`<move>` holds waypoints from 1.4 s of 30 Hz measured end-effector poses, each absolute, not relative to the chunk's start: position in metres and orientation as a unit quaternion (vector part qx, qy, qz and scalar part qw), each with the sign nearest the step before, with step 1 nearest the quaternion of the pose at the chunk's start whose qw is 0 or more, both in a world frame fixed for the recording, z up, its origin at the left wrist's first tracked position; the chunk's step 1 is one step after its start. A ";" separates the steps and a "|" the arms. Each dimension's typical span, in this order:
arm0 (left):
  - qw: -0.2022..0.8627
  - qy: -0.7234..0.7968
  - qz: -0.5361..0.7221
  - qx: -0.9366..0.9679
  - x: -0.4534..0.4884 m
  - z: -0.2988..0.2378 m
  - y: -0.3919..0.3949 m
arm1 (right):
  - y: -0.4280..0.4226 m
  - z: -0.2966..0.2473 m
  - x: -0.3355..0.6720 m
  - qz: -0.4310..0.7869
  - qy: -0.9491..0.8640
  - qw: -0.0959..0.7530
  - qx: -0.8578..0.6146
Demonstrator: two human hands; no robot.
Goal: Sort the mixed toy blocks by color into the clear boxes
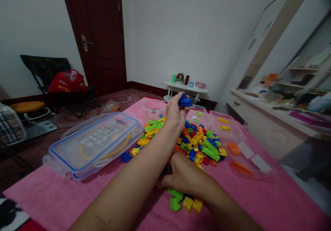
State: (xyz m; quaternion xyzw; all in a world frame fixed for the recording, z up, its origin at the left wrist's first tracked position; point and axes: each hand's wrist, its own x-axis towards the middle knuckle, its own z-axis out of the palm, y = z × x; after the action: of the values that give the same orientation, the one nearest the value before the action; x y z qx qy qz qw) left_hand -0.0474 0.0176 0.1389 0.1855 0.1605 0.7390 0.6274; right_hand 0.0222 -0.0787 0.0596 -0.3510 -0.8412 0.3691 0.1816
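Note:
My left hand [176, 109] is raised over the far side of a pile of toy building bricks, its fingers closed round blue building bricks [185, 101]. The loose pile [198, 139] mixes yellow, green, blue, orange and red bricks on a pink cloth. Lower down, my right hand [182, 174] reaches into the near side of the pile, crossing beneath my left forearm. That forearm hides most of its fingers, so what they grip, if anything, does not show. Green bricks [176, 203] and yellow bricks [192, 204] lie just below my right wrist.
To the left sits a clear lidded box [94, 143] with a blue seal. A round clear tub [152, 109] stands behind the pile. Clear trays [239, 131] on the right hold yellow and orange pieces. Farther off are a white side table [186, 86] and a folding chair [46, 67].

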 end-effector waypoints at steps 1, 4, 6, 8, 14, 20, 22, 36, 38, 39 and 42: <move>0.633 0.162 0.737 0.176 -0.047 0.139 0.017 | -0.082 0.059 0.020 0.327 -0.863 0.185 -0.336; 0.637 0.171 0.732 0.173 -0.047 0.139 0.018 | -0.090 0.058 0.016 0.226 -0.907 0.155 -0.319; 0.627 0.190 0.731 0.190 -0.048 0.138 0.027 | -0.093 0.056 0.015 0.178 -0.919 0.112 -0.334; 0.597 0.228 0.737 0.221 -0.052 0.137 0.045 | -0.094 0.055 0.015 0.144 -0.922 0.076 -0.350; 0.252 0.566 0.632 0.465 -0.105 0.129 0.119 | -0.091 0.054 0.016 0.109 -0.929 0.087 -0.344; 0.119 0.639 0.488 0.582 -0.177 0.111 0.147 | -0.090 0.053 0.021 0.123 -0.923 0.093 -0.353; 0.093 0.637 0.428 0.635 -0.190 0.106 0.146 | -0.092 0.053 0.021 0.127 -0.921 0.091 -0.357; -0.027 0.586 0.170 0.792 -0.189 0.100 0.127 | -0.059 0.094 0.061 0.087 -0.873 0.074 -0.475; -0.043 0.577 0.192 0.793 -0.172 0.104 0.118 | -0.050 0.101 0.074 0.064 -0.852 0.064 -0.515; -0.045 0.567 0.211 0.795 -0.161 0.105 0.112 | -0.046 0.104 0.081 0.054 -0.840 0.058 -0.536; -0.005 0.514 0.288 0.808 -0.118 0.102 0.087 | -0.034 0.108 0.103 0.023 -0.807 0.046 -0.588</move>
State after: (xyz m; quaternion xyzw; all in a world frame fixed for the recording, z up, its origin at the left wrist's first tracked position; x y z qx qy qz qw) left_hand -0.1183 0.0873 0.1019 0.8080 0.5137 0.2885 -0.0049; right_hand 0.1035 -0.0336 0.1083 -0.5884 -0.8070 0.0225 0.0457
